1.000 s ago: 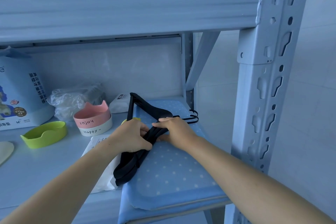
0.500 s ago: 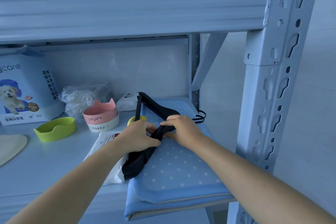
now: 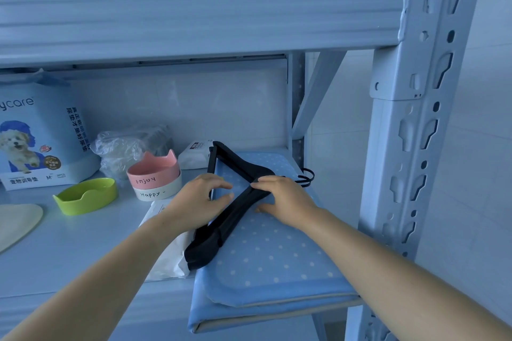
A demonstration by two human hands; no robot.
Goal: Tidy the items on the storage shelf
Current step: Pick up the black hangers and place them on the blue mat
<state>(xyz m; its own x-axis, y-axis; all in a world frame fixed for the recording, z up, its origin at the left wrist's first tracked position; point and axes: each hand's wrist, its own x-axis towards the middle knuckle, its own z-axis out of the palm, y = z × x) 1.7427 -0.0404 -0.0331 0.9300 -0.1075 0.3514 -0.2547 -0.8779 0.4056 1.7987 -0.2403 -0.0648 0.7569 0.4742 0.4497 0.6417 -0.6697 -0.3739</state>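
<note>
The storage shelf carries a folded blue dotted mat whose front edge hangs over the shelf lip; a push forward may slide it off. On the mat lie the black hangers, hooks toward the post. The right hand presses them, fingers flat. The left hand is loosely open beside them, holding nothing, so the bundle may spread apart.

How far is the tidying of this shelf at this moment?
Done: the pink and white cat-ear bowls are stacked. In hand: both hands, left and right, rest on the black plastic hangers on the blue dotted mat. Left: the green bowl and crumpled plastic bag lie loose.
</note>
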